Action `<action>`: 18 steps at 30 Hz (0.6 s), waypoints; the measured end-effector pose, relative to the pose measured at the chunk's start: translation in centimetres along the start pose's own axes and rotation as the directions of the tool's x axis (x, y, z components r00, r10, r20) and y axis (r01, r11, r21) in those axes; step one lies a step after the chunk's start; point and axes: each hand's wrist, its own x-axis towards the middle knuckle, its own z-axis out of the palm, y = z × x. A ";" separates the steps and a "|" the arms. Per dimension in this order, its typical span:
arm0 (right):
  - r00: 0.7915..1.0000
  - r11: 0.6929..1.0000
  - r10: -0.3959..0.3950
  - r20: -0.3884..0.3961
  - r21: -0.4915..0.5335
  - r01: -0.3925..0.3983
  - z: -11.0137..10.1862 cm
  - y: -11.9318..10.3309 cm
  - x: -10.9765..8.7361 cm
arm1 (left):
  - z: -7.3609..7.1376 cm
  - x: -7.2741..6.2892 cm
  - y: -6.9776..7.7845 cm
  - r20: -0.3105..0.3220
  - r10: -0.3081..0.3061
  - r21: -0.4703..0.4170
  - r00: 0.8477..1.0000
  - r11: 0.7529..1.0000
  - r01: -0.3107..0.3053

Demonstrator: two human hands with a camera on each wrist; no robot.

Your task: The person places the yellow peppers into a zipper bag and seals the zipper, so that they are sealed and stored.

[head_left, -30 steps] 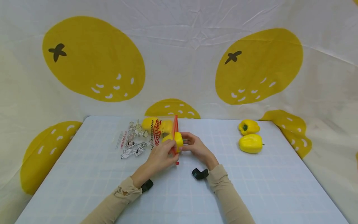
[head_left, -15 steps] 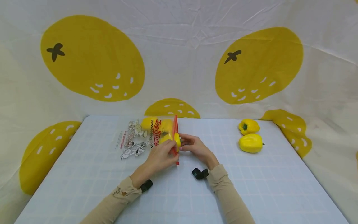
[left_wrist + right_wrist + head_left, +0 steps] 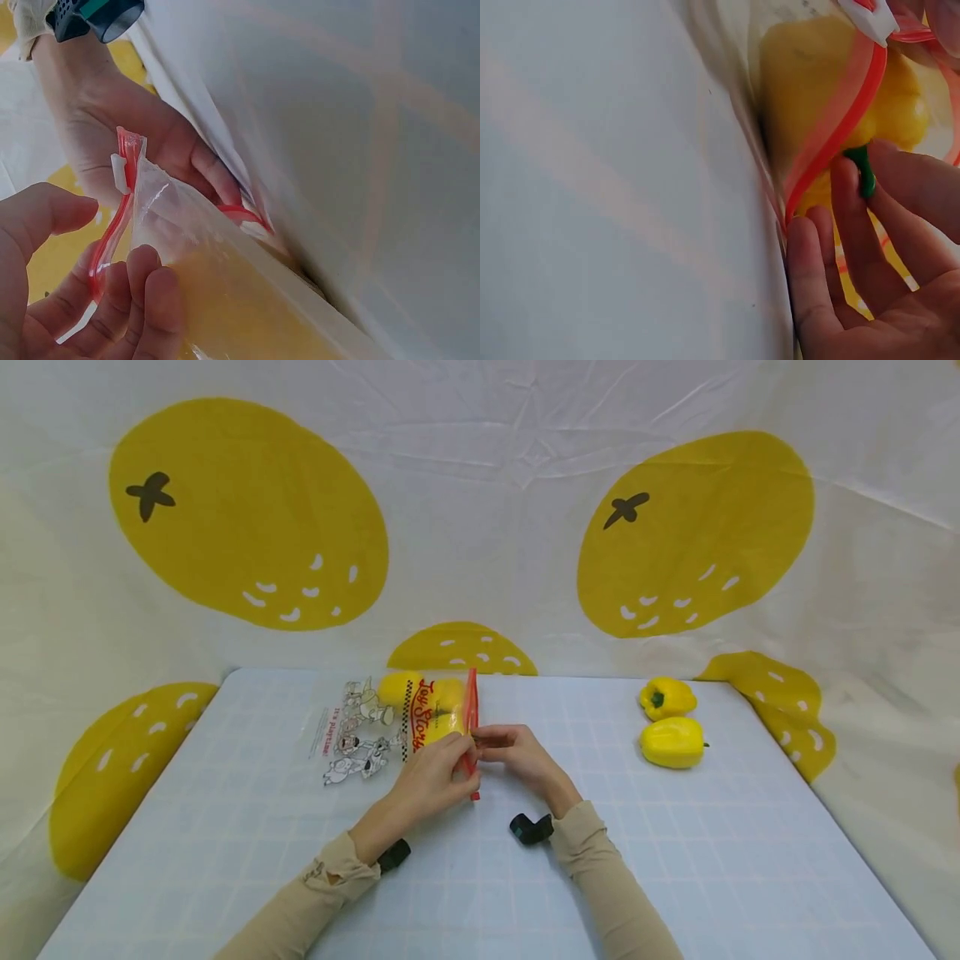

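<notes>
A clear zip bag (image 3: 367, 731) with red lettering and cartoon figures lies left of the middle of the table, its red-edged mouth facing right. My left hand (image 3: 431, 777) holds the lower part of that mouth, fingers curled over the red zip edge (image 3: 124, 199) in the left wrist view. Inside the mouth is a yellow bell pepper (image 3: 832, 90), whose green stem (image 3: 865, 176) sits between the thumb and fingers of my right hand (image 3: 525, 760). More yellow shows through the plastic further inside, partly covered by the print.
Two more yellow bell peppers lie at the back right, one (image 3: 667, 699) behind the other (image 3: 672, 743). A light checked cloth (image 3: 750, 860) covers the table. Behind it hangs a white curtain (image 3: 480, 527) printed with large yellow fruit.
The bell pepper has moved left into the bag, pushed by my right hand, which has shifted slightly left with it. My left hand stays at the bag's mouth.
</notes>
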 end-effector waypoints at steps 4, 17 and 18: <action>0.999 1.000 0.004 0.038 -0.003 -0.004 -0.1 0.1 0.1 | 0.1 0.2 0.1 0.007 0.000 -0.021 1.000 1.000 0.000; 0.997 0.994 0.010 0.071 -0.114 -0.001 -2.2 -1.3 -0.9 | 0.0 0.1 0.1 0.034 -0.009 -0.010 0.999 1.000 0.009; 0.998 0.993 0.004 0.070 -0.122 0.004 -2.8 -1.5 -1.1 | 0.0 0.1 0.1 0.032 -0.005 -0.007 0.999 1.000 0.005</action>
